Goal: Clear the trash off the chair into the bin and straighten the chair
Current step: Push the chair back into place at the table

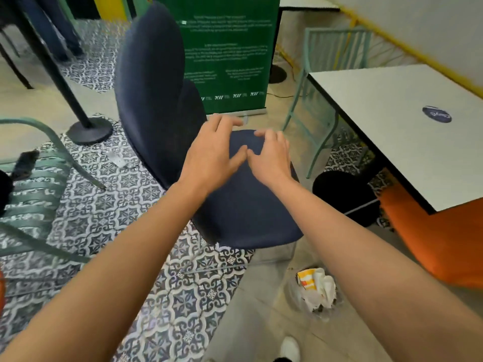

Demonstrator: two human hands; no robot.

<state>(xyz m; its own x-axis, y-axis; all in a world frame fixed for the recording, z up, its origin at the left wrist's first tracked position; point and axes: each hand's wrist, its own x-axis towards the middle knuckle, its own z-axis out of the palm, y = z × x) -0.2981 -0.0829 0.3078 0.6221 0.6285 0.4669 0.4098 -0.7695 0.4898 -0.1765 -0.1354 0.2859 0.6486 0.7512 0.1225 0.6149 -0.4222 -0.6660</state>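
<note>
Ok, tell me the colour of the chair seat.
Dark navy blue, plain fabric; the chair seat shows best in the head view.

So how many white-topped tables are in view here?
2. One white table stands at right beside the blue chair; another table shows at the top edge, mostly cut off. Others may lie outside the frame.

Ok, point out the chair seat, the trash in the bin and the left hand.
chair seat [251,215]: head view, bare front cushion.
trash [317,286]: head view, crumpled wrapper.
left hand [211,150]: head view, back of hand.
</note>
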